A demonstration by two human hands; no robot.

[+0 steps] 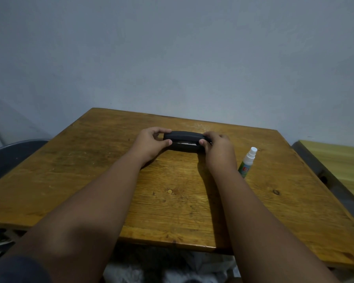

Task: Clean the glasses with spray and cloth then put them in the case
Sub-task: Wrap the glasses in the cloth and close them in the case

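A black glasses case [183, 135] lies on the far middle of the wooden table [90, 176], its lid slightly ajar with something white showing in the gap. My left hand [151, 142] grips the case's left end, fingers over the lid and thumb at the gap. My right hand [218, 149] grips its right end the same way. A small white and green spray bottle [247, 162] lies on the table just right of my right wrist. The glasses themselves are not visible.
A grey wall rises behind the table. A second, lighter wooden surface [339, 160] stands at the right, separated by a dark gap. A dark rounded object [10, 154] sits left of the table. Crumpled fabric lies below the near edge.
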